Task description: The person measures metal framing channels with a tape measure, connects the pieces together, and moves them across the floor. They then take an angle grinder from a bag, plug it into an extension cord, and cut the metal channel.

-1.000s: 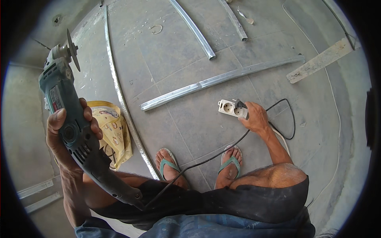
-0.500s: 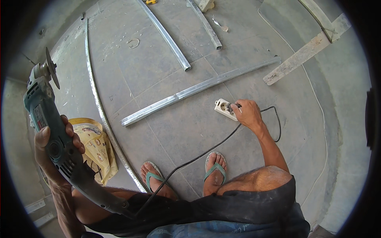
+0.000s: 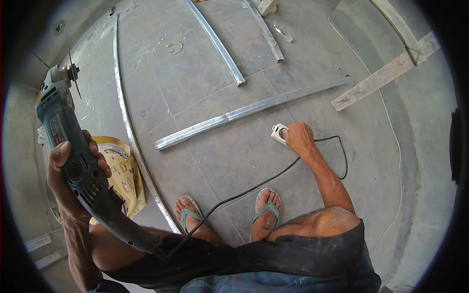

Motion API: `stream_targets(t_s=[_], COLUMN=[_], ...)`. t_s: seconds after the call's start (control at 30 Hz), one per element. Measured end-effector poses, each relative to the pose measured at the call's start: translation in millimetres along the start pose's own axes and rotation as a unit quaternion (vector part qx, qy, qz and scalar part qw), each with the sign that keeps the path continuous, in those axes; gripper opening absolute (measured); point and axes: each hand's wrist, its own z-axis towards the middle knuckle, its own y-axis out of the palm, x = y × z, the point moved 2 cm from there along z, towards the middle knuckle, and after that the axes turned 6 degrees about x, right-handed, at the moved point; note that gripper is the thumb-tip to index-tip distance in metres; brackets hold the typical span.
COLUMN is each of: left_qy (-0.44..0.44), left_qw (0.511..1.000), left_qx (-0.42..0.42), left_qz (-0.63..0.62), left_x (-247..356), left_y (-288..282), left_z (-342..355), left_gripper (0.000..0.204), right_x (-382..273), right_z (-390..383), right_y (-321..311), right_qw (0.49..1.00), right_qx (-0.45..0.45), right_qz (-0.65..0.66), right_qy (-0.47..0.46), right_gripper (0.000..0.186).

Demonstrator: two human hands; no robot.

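Observation:
My left hand (image 3: 63,193) is wrapped round the body of a teal and black angle grinder (image 3: 74,168), held up on the left. Its disc (image 3: 74,83) stands edge-on at the top, away from my fingers. From the grinder's tail a black cord (image 3: 254,186) runs across past my feet to my right hand. That right hand (image 3: 299,138) is closed over a white socket strip (image 3: 277,131) on the floor. The plug is hidden beneath the fingers, so how deep it sits in the strip cannot be seen.
A metal channel (image 3: 224,118) lies across the floor ahead, with two more, a bright one (image 3: 215,41) and a duller one (image 3: 266,33), beyond it. A long metal strip (image 3: 122,95) runs beside a yellow bag (image 3: 129,183). At right lies a wooden plank (image 3: 378,79).
The plug showed between my right fingers before; now the hand covers it, lower against the strip. The grinder has turned slightly, its disc now nearly edge-on. The view has shifted a little.

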Motion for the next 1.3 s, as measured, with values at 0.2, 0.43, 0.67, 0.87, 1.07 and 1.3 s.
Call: stream_targets(t_s=[0.2, 0.43, 0.67, 0.87, 1.07, 1.3], left_qy=[-0.012, -0.006, -0.018, -0.018, -0.021, -0.031], left_qw=[1.000, 1.000, 0.999, 0.999, 0.999, 0.999], left_qx=[-0.001, -0.022, -0.038, -0.036, -0.022, -0.033], left_qz=[-0.005, 0.016, 0.025, 0.013, 0.018, 0.013], left_x=[-2.0, -7.9, -9.1, -8.7, -4.9, -11.0], left_y=[0.2, 2.0, 4.3, 7.2, 7.4, 4.4], left_z=[2.6, 10.3, 17.2, 18.0, 14.2, 23.1], left_gripper=[0.053, 0.053, 0.050, 0.050, 0.051, 0.051], right_x=[-6.9, -0.1, 2.0, -14.6, -23.4, -10.4], right_z=[-4.8, 1.8, -0.7, -0.3, -1.0, 1.7], right_y=[-0.1, -7.8, -5.3, 3.2, -4.8, 15.7], right_qw=[1.000, 1.000, 1.000, 0.999, 0.999, 0.998], right_qx=[0.025, 0.009, 0.021, 0.019, -0.028, -0.001], right_qz=[0.001, -0.013, -0.001, -0.031, -0.041, -0.049], right_qy=[-0.002, -0.007, -0.011, -0.020, 0.005, -0.029], right_gripper=[0.029, 0.029, 0.031, 0.029, 0.020, 0.027])
